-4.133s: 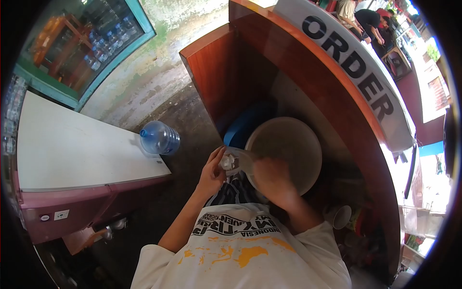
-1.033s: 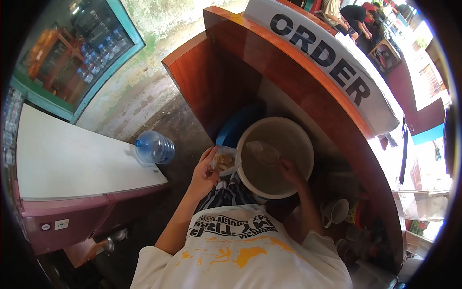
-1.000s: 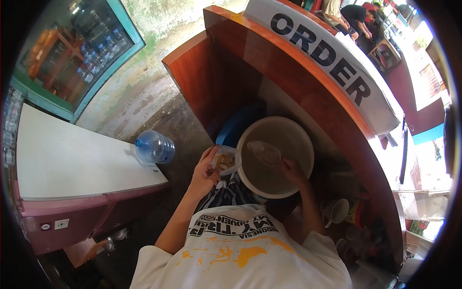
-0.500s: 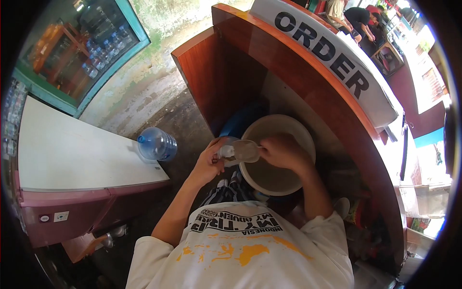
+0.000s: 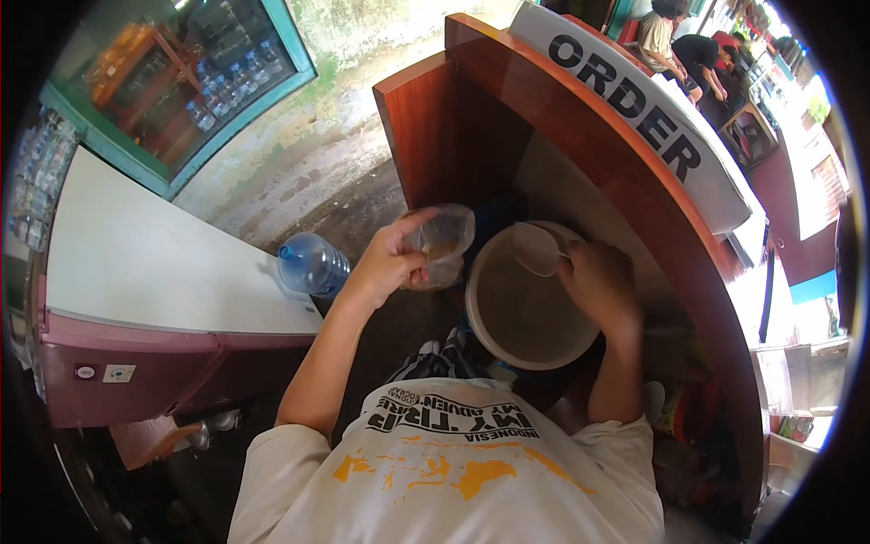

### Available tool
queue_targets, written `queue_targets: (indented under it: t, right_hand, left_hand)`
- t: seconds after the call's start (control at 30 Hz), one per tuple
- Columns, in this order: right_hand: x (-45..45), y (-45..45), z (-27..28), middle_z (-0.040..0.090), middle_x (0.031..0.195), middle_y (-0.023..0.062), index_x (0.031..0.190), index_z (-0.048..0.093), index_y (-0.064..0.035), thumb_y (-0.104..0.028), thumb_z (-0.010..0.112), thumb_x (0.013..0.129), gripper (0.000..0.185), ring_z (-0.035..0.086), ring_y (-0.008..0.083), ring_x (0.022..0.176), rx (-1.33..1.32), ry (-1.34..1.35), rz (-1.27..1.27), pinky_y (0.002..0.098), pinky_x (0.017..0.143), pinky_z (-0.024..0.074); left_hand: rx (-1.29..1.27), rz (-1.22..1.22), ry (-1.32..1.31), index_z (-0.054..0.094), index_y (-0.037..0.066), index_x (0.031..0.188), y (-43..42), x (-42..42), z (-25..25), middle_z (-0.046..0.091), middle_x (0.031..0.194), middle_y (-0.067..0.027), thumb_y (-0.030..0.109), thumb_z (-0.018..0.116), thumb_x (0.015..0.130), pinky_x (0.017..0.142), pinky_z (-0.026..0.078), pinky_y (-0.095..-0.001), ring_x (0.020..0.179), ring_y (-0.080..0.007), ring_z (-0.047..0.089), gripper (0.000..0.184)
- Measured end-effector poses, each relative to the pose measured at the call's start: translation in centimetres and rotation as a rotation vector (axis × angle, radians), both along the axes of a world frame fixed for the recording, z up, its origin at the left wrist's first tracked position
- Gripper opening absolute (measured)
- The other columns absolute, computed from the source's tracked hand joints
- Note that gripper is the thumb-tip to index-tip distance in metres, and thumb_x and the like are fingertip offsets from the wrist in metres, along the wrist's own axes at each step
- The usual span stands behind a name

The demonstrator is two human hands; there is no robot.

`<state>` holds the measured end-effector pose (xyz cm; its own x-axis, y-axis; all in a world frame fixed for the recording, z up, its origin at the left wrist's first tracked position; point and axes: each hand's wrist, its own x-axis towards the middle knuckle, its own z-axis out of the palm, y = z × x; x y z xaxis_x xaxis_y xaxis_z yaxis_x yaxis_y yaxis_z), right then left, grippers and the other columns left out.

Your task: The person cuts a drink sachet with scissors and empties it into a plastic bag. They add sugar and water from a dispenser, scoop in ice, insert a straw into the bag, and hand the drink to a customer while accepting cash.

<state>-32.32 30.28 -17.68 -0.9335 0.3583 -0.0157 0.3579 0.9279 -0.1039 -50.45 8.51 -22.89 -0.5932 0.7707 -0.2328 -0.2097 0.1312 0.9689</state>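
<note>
My left hand (image 5: 396, 258) is closed on the edge of a clear plastic bag (image 5: 449, 238), whose mouth is open and which has something brownish inside. A clear scoop (image 5: 536, 249) is gripped in my right hand (image 5: 598, 276), over the upper part of a large round pale tub (image 5: 480, 317). The scoop looks see-through, and I cannot make out anything in it. Between bag and scoop there is a small gap. The tub's contents are dim and greyish.
A curved wooden counter (image 5: 580, 127) with an ORDER sign (image 5: 625, 109) arcs round the tub. On the left are a white-topped chest (image 5: 163, 245) and a large blue water bottle (image 5: 313, 265). Behind glass stand several bottles (image 5: 231, 82). People (image 5: 698, 54) are at the upper right.
My left hand has raised the bag up and away from my body. My right hand has drawn the scoop from the bag to over the tub. The view has shifted slightly.
</note>
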Motion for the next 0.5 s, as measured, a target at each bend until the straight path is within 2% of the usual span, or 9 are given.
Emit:
queue_targets:
  t: [0.03, 0.13, 0.17, 0.2, 0.3, 0.37, 0.47, 0.5]
  right_hand:
    - [0.3, 0.9, -1.5, 0.067, 0.076, 0.0113, 0.082, 0.069, -0.0053, -0.021, 0.065, 0.077, 0.017, 0.067, 0.0247, 0.076, -0.025, 0.038, -0.045, 0.0364, 0.065, 0.0513]
    - [0.5, 3.6, -8.3, 0.067, 0.082, 0.0131, 0.089, 0.068, -0.0045, -0.031, 0.063, 0.080, 0.029, 0.066, 0.0268, 0.083, 0.014, -0.044, -0.079, 0.0398, 0.071, 0.0507]
    - [0.1, 4.8, -11.8, 0.067, 0.086, 0.0157, 0.089, 0.068, -0.0039, -0.030, 0.061, 0.081, 0.028, 0.065, 0.0301, 0.084, -0.031, -0.132, -0.150, 0.0413, 0.072, 0.0506]
    - [-0.4, 5.7, -15.1, 0.066, 0.090, 0.0183, 0.088, 0.067, -0.0033, -0.029, 0.059, 0.082, 0.028, 0.064, 0.0334, 0.085, -0.078, -0.221, -0.219, 0.0427, 0.074, 0.0506]
    - [-1.0, 6.5, -21.5, 0.066, 0.095, 0.0178, 0.094, 0.067, -0.0041, -0.030, 0.057, 0.084, 0.030, 0.064, 0.0325, 0.089, -0.128, -0.252, -0.184, 0.0415, 0.078, 0.0505]
    - [-1.5, 8.1, -28.8, 0.066, 0.097, 0.0175, 0.100, 0.067, -0.0045, -0.030, 0.057, 0.084, 0.032, 0.064, 0.0316, 0.092, -0.068, -0.105, -0.199, 0.0416, 0.081, 0.0499]
    - [-2.6, 9.9, -37.6, 0.066, 0.099, 0.0185, 0.107, 0.065, -0.0049, -0.032, 0.058, 0.083, 0.037, 0.064, 0.0312, 0.095, 0.009, 0.035, -0.205, 0.0421, 0.085, 0.0486]
    - [-3.2, 10.4, -40.0, 0.065, 0.101, 0.0191, 0.109, 0.064, -0.0050, -0.032, 0.058, 0.083, 0.039, 0.063, 0.0312, 0.096, 0.033, 0.067, -0.206, 0.0423, 0.087, 0.0480]
  left_hand:
    - [0.008, 0.013, 0.008, 0.042, 0.002, 0.136, 0.0, 0.1, 1.1, 0.059, 0.067, -0.0044, -0.009, 0.050, 0.073, 0.051, 0.040, -0.0203, 0.055, -0.0104, 0.055, 0.065]
    - [0.038, 0.008, 0.028, 0.042, 0.002, 0.136, 0.1, 0.6, 3.8, 0.059, 0.067, -0.0044, -0.009, 0.050, 0.073, 0.050, 0.039, -0.0197, 0.055, -0.0102, 0.055, 0.064]
    - [0.047, 0.001, 0.030, 0.042, 0.001, 0.136, -0.1, 0.7, 4.1, 0.059, 0.067, -0.0044, -0.009, 0.050, 0.073, 0.050, 0.039, -0.0194, 0.055, -0.0100, 0.055, 0.064]
    - [0.052, 0.003, 0.049, 0.042, 0.001, 0.136, -0.3, 0.7, 4.1, 0.060, 0.073, -0.0057, -0.010, 0.050, 0.073, 0.049, 0.039, -0.0194, 0.056, -0.0099, 0.055, 0.064]
    - [0.061, 0.032, 0.088, 0.042, -0.001, 0.135, -0.9, 1.2, 3.6, 0.061, 0.093, -0.0090, -0.011, 0.049, 0.073, 0.047, 0.039, -0.0193, 0.056, -0.0095, 0.055, 0.063]
    - [0.066, 0.069, 0.090, 0.043, -0.002, 0.134, -1.1, 1.6, 3.4, 0.059, 0.110, -0.0104, -0.011, 0.049, 0.073, 0.047, 0.039, -0.0193, 0.056, -0.0094, 0.055, 0.063]
    - [0.036, 0.078, 0.040, 0.044, -0.002, 0.133, -1.5, 1.9, 2.9, 0.047, 0.131, -0.0094, -0.012, 0.049, 0.072, 0.046, 0.040, -0.0193, 0.056, -0.0095, 0.055, 0.063]
    - [0.024, 0.092, 0.029, 0.044, -0.002, 0.133, -1.5, 2.0, 2.7, 0.045, 0.133, -0.0097, -0.013, 0.049, 0.072, 0.046, 0.040, -0.0193, 0.056, -0.0096, 0.055, 0.063]
